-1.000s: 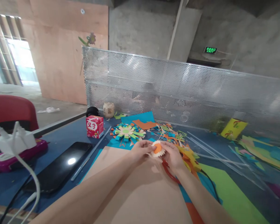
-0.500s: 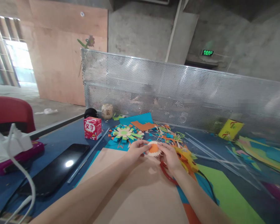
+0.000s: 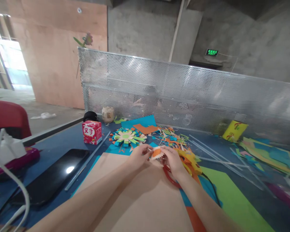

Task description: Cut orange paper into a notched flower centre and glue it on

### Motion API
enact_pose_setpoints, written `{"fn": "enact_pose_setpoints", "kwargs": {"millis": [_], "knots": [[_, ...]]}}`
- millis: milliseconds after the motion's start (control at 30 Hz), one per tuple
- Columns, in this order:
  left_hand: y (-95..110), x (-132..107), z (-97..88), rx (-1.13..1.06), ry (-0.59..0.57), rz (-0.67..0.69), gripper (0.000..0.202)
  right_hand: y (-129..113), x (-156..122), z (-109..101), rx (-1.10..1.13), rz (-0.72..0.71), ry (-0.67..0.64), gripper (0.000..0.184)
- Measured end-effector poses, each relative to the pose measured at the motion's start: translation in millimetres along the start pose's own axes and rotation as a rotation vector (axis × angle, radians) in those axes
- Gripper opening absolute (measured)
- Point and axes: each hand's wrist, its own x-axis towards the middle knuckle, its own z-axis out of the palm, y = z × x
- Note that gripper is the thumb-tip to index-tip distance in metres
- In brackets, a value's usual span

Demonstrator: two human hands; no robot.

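Between my two hands is a small paper flower piece (image 3: 156,152), an orange disc with a cream fringed edge. My left hand (image 3: 141,156) pinches its left side, and my right hand (image 3: 171,158) grips its right side. Both hold it above a large beige paper sheet (image 3: 132,193). Beneath my right wrist lie red-handled scissors (image 3: 170,178), partly hidden. A yellow glue gun (image 3: 189,162) rests just right of that hand, its black cord trailing off. Beyond my hands sits a layered paper flower (image 3: 126,136) in blue, green, cream and orange.
Paper scraps (image 3: 174,138) lie behind my hands. At left are a black phone (image 3: 50,175), a red box (image 3: 91,132) and a white charger cable (image 3: 21,187). Clear sticks (image 3: 217,153), a yellow packet (image 3: 235,130) and green paper (image 3: 234,196) lie right. A perforated metal screen (image 3: 140,80) bounds the back.
The paper flower piece has tilted in my fingers, showing its face more edge-on. Both hands still hold it. The whole view has shifted slightly.
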Motion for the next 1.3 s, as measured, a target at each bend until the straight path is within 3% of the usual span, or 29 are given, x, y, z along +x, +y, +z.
{"fn": "enact_pose_setpoints", "kwargs": {"millis": [200, 367, 500, 733, 867, 967, 1100, 1300], "knots": [[0.8, -1.7, -7.9, 0.217, -0.028, 0.081, 0.022, -2.9, 3.3, -5.0, -0.082, -0.081, 0.008, 0.026], [5.9, -11.0, -5.1, 0.350, -0.213, 0.161, 0.016, -9.3, 8.4, -15.1, -0.240, -0.168, 0.045, 0.033], [9.9, -14.9, -2.4, 0.440, -0.309, 0.178, 0.017, -11.8, 10.6, -22.5, -0.526, -0.223, 0.046, 0.029], [4.6, -9.0, -6.3, 0.681, -0.118, 0.153, 0.020, -16.5, 11.4, -33.8, -1.069, -0.201, 0.157, 0.012], [-2.1, -9.9, -2.8, 0.801, -0.063, 0.158, 0.029, -11.3, 9.8, -33.3, -1.277, -0.104, 0.093, 0.005], [-5.9, -10.1, 2.2, 0.876, 0.004, 0.138, 0.032, -11.9, 9.3, -32.6, -1.351, -0.087, 0.052, 0.012], [-6.9, -7.9, 4.7, 0.939, 0.096, 0.094, 0.031, -21.7, 11.2, -38.5, -1.398, -0.097, 0.099, 0.018], [-2.4, 1.1, 2.4, 0.969, 0.069, 0.109, 0.033, -29.6, 14.7, -54.2, -1.473, -0.020, 0.215, 0.020]]}}
